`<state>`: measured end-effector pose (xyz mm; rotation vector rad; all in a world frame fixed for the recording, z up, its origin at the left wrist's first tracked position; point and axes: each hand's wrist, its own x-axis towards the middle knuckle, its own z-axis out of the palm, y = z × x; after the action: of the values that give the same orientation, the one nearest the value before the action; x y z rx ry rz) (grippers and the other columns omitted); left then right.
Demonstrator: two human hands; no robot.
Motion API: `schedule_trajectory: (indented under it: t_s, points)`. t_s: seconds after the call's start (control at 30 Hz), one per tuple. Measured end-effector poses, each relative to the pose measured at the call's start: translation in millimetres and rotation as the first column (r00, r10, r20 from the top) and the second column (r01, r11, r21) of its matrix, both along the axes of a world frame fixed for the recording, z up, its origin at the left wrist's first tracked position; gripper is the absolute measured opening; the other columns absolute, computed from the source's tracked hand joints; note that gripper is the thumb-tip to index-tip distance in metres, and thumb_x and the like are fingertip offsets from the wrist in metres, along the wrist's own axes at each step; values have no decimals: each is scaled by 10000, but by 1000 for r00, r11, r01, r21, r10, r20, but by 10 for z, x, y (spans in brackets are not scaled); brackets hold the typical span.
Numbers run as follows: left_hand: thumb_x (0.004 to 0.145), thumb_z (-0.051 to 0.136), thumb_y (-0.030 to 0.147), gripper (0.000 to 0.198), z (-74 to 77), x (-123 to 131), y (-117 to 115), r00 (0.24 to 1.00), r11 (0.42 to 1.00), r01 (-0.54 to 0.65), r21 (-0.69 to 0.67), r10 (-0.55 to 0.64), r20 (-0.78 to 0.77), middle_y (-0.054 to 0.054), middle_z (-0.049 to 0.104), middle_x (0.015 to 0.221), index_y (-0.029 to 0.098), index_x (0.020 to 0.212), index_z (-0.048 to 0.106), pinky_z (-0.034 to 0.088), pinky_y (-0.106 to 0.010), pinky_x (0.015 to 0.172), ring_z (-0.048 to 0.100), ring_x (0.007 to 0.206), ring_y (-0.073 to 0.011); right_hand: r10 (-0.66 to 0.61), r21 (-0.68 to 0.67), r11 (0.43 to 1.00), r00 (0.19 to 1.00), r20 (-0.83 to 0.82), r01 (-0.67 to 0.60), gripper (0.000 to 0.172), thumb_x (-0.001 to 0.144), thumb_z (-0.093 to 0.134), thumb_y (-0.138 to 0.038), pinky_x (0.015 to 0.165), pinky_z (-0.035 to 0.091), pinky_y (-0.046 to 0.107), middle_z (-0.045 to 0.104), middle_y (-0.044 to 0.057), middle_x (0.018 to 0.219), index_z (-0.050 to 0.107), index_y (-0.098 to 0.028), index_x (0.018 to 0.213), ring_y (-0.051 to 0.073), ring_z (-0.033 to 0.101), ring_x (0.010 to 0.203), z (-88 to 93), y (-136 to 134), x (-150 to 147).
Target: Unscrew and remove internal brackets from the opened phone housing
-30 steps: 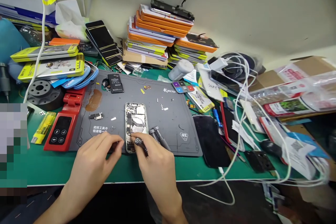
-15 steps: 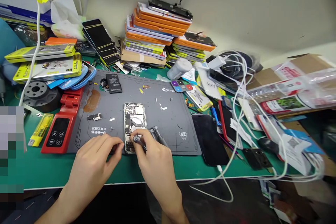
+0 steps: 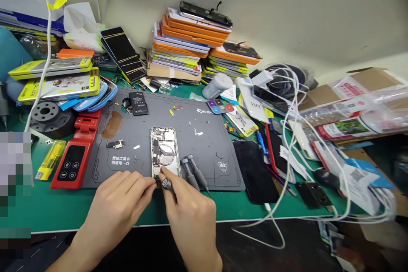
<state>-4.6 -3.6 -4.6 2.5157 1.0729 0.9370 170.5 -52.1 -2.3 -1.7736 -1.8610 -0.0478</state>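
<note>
An opened smartphone (image 3: 171,165) lies on the grey work mat (image 3: 210,157), its inner boards and a round coil bared. My left hand (image 3: 123,197) is closed in a pinch at the phone's lower left edge; whatever is between the fingertips is too small to make out. In my right hand (image 3: 189,210) is a grey screwdriver (image 3: 166,184), its round cap showing beside the thumb over the phone's lower end. Its tip is hidden. Right beside that hand, two more screwdrivers (image 3: 195,172) lie on the mat. A removed battery (image 3: 139,103) and a small metal part (image 3: 114,144) rest farther off.
At the left stand a red device with touch buttons (image 3: 72,163), a yellow lighter (image 3: 51,159) and a dark round holder (image 3: 51,119). A black phone on a cable (image 3: 255,172) lies at the right among white cables (image 3: 295,106). Stacked boxes (image 3: 194,29) line the back.
My left hand has moved right to the phone's lower edge. My right hand has shifted slightly lower, uncovering more of the phone's middle and the two screwdrivers.
</note>
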Motion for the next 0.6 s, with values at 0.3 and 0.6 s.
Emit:
schedule_trajectory:
  t_s: [0.3,0.6]
  points:
    - [1088,642,160,51,11,-25,5,998,999,-16,-33,18,64,25,740,985,199,1117,657,479,-320,814,668,849,-140,-26,-12,1000,975,-220,24,283,1180,506,-254,727,576,266,834,3,1071,781,-189,1201,174,817,848,-48,24,-23]
    - [1070,667,154,82,118,-147,-98,993,995,-93,24,91,77,16,775,987,208,1131,678,526,-315,809,715,841,-140,-62,-72,997,901,-430,34,168,1118,595,-230,631,551,236,799,-64,913,757,-273,1104,137,748,677,53,88,-59]
